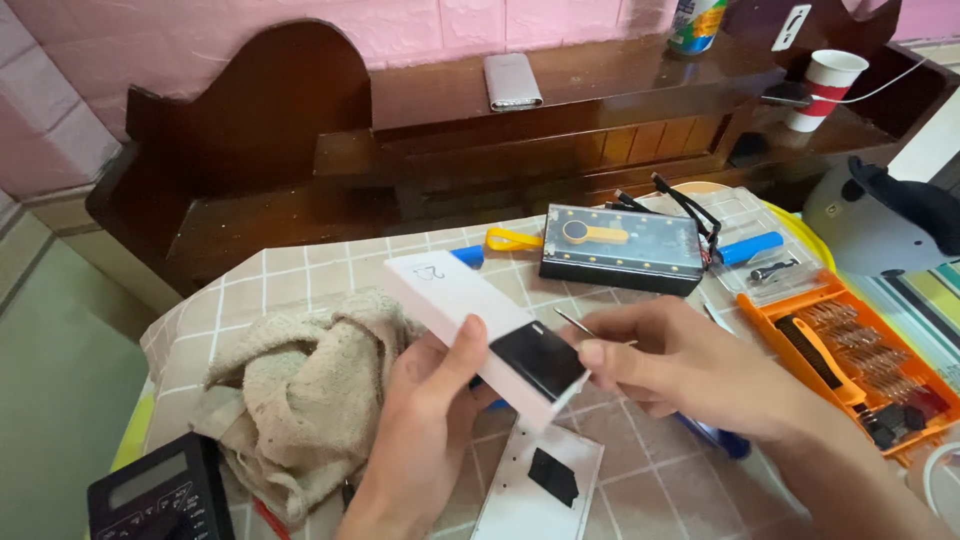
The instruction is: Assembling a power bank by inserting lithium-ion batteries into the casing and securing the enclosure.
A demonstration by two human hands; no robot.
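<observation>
Centre of frame: white case (pixel 462 302), long and flat, tilted with its far end toward the upper left, a black panel (pixel 536 361) at its near end. Left hand (pixel 425 430) rose from the lower centre and gripped the case from beneath, thumb pressed on its top face beside the panel. Right hand (pixel 690 370) came in from the lower right, fingers curled and closed at the case's near end, pinching a thin metal tool (pixel 575 322) whose tip showed just above the panel. Below the hands: white plate (pixel 520 500) with a black square part on it, flat on the checked tablecloth (pixel 330 270). Lower left: crumpled beige cloth (pixel 300 390), and a black meter (pixel 160 495) at the corner. Upper centre: dark box (pixel 622 248) with a clear lid and black wires, a yellow strap (pixel 512 240) to its left. Right: orange screwdriver kit (pixel 860 365) lying open. Top: wooden bench (pixel 450 130) bearing a grey wallet (pixel 512 80) and, at the upper right, a red-and-white cup (pixel 825 88).
</observation>
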